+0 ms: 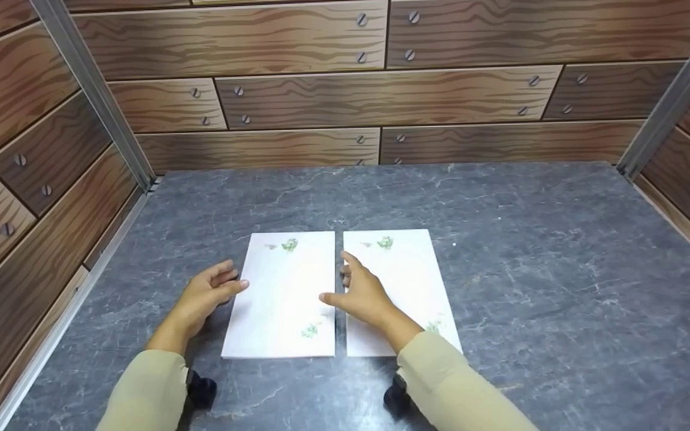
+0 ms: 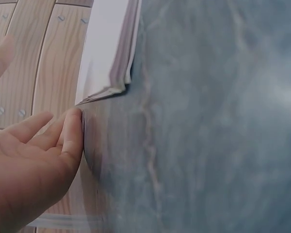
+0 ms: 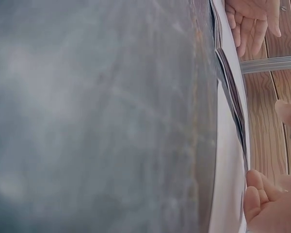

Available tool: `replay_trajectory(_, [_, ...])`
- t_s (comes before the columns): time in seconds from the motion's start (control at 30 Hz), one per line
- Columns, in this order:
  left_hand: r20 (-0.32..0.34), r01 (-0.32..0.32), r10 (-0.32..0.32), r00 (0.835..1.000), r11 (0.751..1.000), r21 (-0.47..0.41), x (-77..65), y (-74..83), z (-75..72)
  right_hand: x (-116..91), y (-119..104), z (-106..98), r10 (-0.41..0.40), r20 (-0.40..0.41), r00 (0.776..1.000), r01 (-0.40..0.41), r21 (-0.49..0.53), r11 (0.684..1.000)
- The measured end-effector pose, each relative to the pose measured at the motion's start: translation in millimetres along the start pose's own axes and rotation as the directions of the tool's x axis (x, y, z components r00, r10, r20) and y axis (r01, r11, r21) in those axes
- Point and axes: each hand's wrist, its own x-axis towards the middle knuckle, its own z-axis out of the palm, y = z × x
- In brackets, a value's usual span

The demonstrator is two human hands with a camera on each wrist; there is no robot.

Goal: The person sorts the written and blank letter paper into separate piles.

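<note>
Two white stacks of paper with small green floral prints lie side by side on the table, a narrow gap between them: the left stack (image 1: 285, 281) and the right stack (image 1: 405, 269). Loose sheet edges of a paper stack (image 2: 104, 48) show in the left wrist view. Beside the left stack's left edge is my left hand (image 1: 198, 299), fingers relaxed, thumb tip at the paper's edge. Over the gap, my right hand (image 1: 364, 297) spreads its thumb above the left stack; its other fingers are bent near the gap. Neither hand grips paper.
The grey marbled table (image 1: 560, 269) extends around the papers. Wood-patterned walls (image 1: 303, 42) enclose it at the back and both sides, with metal corner posts (image 1: 96, 90). Dark wrist devices (image 1: 202, 390) sit under the sleeves.
</note>
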Motion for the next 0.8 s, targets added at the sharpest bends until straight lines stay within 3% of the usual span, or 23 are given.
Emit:
replay_trajectory(0.3, [-0.002,0.006,-0.006,1.0,1.0,-0.027,1.3,0.2,3.0,0.8,-1.2,4.0,0.022,0.023,1.0,-0.021,-0.011,1.0])
replay_trajectory(0.8, [-0.014,-0.006,0.005,1.0,0.997,-0.077,0.6,-1.5,2.0,0.7,1.5,2.8,-0.022,0.017,1.0,0.021,0.03,0.999])
